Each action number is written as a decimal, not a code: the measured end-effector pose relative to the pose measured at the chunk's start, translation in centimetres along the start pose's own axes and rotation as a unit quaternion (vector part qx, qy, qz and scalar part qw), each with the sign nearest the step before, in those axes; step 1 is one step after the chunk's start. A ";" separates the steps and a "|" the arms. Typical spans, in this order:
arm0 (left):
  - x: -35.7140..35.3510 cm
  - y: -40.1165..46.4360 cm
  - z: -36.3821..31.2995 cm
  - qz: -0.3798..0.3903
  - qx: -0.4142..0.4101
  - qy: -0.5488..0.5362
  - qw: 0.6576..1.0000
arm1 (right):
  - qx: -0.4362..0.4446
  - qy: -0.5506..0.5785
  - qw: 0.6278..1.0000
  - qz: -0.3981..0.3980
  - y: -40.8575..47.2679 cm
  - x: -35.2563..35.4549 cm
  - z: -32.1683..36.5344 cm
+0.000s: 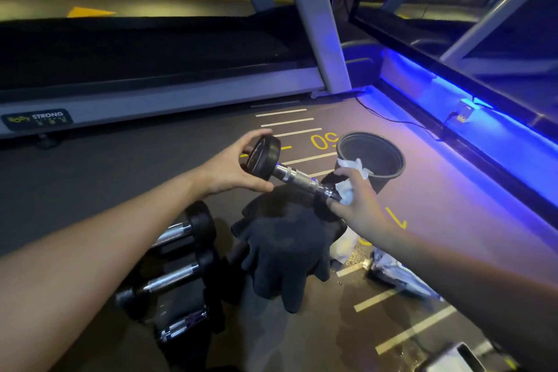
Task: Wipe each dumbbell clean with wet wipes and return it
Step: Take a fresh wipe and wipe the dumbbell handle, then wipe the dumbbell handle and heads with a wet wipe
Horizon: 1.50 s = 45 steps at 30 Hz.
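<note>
Left hand (232, 170) grips the black-headed chrome dumbbell (287, 170); right hand (359, 205) presses a white wet wipe (350, 181) on it. Three more dumbbells (178, 263) lie on the grey gym floor (136, 166), near one black bin (371, 157).

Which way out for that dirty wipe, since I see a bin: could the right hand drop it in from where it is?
Probably yes. The right hand holds the wipe against the dumbbell right beside the bin, whose open mouth faces up with nothing between them.
</note>
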<state>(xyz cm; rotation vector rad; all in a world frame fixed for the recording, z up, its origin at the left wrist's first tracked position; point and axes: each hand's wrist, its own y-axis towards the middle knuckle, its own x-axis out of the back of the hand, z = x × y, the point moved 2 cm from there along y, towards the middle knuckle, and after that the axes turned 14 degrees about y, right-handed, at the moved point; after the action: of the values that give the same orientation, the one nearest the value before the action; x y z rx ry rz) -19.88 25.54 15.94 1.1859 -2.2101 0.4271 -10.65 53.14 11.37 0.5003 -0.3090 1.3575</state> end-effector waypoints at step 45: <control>0.2 -1.0 -1.5 0.019 -0.034 0.029 0.999 | -0.054 0.184 0.962 0.196 2.8 -6.1 6.4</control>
<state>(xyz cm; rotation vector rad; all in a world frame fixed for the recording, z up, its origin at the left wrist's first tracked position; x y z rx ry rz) -18.60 25.63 17.23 1.0843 -2.1834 0.3920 -14.07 45.07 14.27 0.0875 -0.1786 1.7734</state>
